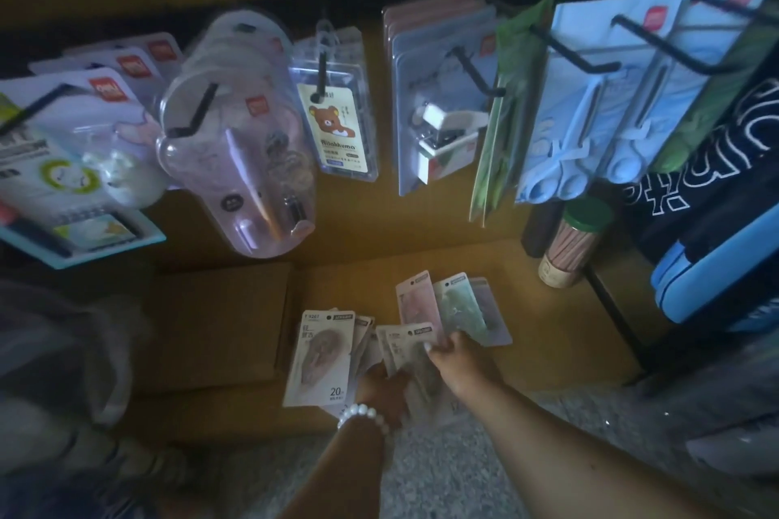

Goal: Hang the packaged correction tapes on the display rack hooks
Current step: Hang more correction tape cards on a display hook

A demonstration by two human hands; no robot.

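Dim view down onto flattened cardboard (219, 320) spread on the floor below a display rack (624, 333). Near the cardboard's front edge, a fanned batch of packaged correction tapes (320, 354): flat pale backing cards, each with a round hang hole at the top, a small dark label bar beside it, printed text, and a clear blister over a rounded dispenser; "20" printed at the bottom of the front card. Left hand (381, 390), white bead bracelet (364, 415) at the wrist, curled around the lower edge of that batch. Right hand (457, 358) just beside it, fingers pinching the top of one card in the batch, thumb on the face. More cards (453, 310) in pink, green and lilac tones, fanned flat on the cardboard just behind the right hand. Above, black hooks (577, 55) carrying blister-packed stationery, a bear-printed pack (337, 126) among them. Green-lidded jar (569, 242) of pencils towards the cardboard's right edge.
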